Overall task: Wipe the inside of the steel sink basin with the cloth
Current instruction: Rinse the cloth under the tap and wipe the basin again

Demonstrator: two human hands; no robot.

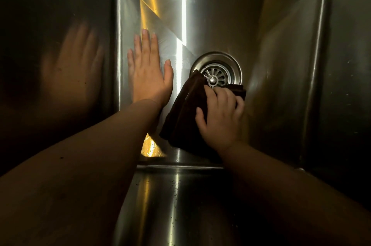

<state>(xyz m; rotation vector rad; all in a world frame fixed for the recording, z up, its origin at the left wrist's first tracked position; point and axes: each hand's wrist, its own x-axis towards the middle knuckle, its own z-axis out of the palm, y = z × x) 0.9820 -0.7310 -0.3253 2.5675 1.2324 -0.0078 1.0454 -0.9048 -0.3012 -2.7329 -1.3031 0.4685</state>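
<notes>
On the left wall of the steel sink basin [271, 30], well left of the drain [216, 73], a blurred reflection [74, 69] of a hand is seen. The left hand [149, 77] is laid flat on the basin floor just left of the drain, fingers straight, nothing held. A dark brown cloth [183, 113] is pressed to the floor at the drain's near-left edge, one corner overlapping its rim. The cloth is gripped by the right hand [220, 119], fingers curled over it, just nearer than the drain.
</notes>
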